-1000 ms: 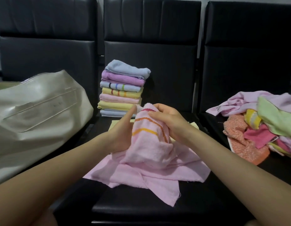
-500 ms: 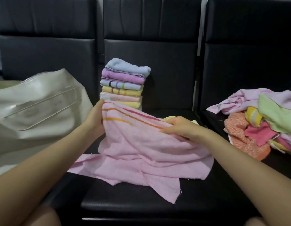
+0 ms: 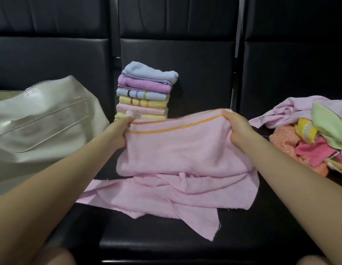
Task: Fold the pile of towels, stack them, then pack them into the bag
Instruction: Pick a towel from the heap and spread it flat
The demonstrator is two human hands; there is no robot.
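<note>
Both hands hold one pink towel (image 3: 177, 148) by its top edge, just in front of the stack of folded towels (image 3: 145, 92) on the middle seat (image 3: 185, 238). The left hand (image 3: 118, 134) has a closed grip on the left corner, fingers curled round the cloth. The right hand (image 3: 237, 127) pinches the right corner the same way. The striped edge is stretched between them; the lower part hangs down onto a second pink cloth (image 3: 166, 197), which lies rumpled on the seat in front of the stack.

The bag (image 3: 42, 127) sits left of the stack, on the next seat. The unfolded pile (image 3: 310, 134) lies right of the stack, on the third seat. Judged stage: folding is well under way and packing not yet begun.

Risks, as judgement:
- The hanging part touches the rumpled cloth beneath. If the towel is laid down there, the fold may come out lumpy or drag that cloth along.
- The grips sit at the very corners. Terry is soft, so a slack hold on either side would let a corner drop and skew the fold.
- The stack is tall and narrow, and the left hand is just beside it. A bump, or a new towel set off-centre, could tip it towards the bag.
- The held edge looks blurred, so how square the corners are cannot be told.
</note>
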